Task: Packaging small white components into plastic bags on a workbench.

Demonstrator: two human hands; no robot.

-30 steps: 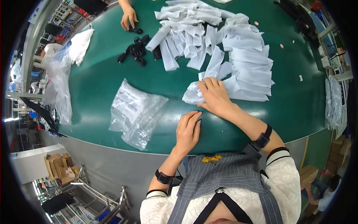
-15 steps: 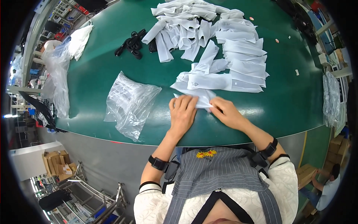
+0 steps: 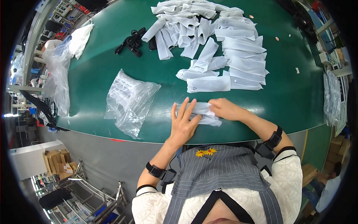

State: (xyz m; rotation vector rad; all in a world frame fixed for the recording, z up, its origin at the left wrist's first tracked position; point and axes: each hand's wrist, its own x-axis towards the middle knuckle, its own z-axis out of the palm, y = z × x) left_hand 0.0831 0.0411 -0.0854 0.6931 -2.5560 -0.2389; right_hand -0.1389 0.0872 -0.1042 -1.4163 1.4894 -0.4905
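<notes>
Drawn closer since the earlier frame, now well apart from the pouch pile (image 3: pixel 244 61): white pouch (image 3: pixel 202 109), flat on the green table (image 3: pixel 93 82). Head view: left hand (image 3: pixel 182 123) with fingers spread over the pouch's left end; right hand (image 3: pixel 225 109) with fingers together, seemingly clamped on its right end. Looks like straightening or opening a single pouch. Probably calls next for a steady left press and a firm right pinch; contents, if any, impossible to tell.

Factory workshop, green worktable (image 3: pixel 91 82) (broad), cardboard boxes (image 3: pixel 53 167)
</notes>
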